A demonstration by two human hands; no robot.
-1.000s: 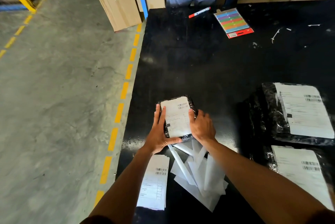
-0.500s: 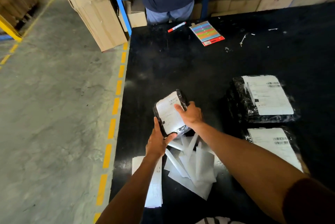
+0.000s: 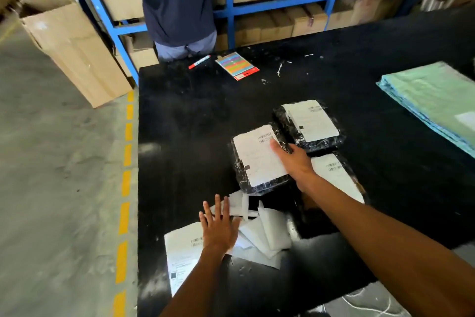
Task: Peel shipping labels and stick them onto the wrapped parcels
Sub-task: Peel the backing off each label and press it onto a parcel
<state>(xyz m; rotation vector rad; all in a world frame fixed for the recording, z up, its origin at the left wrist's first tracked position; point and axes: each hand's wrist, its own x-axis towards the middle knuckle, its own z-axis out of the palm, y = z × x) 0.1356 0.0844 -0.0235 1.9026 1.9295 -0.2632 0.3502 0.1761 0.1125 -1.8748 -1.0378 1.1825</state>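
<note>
A small black-wrapped parcel [image 3: 254, 160] with a white shipping label on top lies on the black table [image 3: 185, 121]. My right hand [image 3: 293, 160] grips its right edge, thumb on the label. Just right of it are two more labelled black parcels, one farther [image 3: 312, 124] and one nearer [image 3: 339, 178], the nearer partly hidden by my right forearm. My left hand [image 3: 219, 226] hovers flat with fingers spread over a pile of peeled white backing strips [image 3: 267, 237]. A stack of unpeeled label sheets [image 3: 180, 252] lies under and left of that hand.
A person in a dark shirt [image 3: 177, 0] stands at the table's far edge before blue shelving with cartons. A red marker [image 3: 199, 61] and a colourful sticker card [image 3: 236, 65] lie there. Stacked green mailer bags [image 3: 434, 101] fill the right side. A cardboard box [image 3: 74, 52] stands on the floor left.
My right hand carried the labelled parcel rightward and set it beside the other two parcels. My left hand let go of it and dropped back over the backing strips.
</note>
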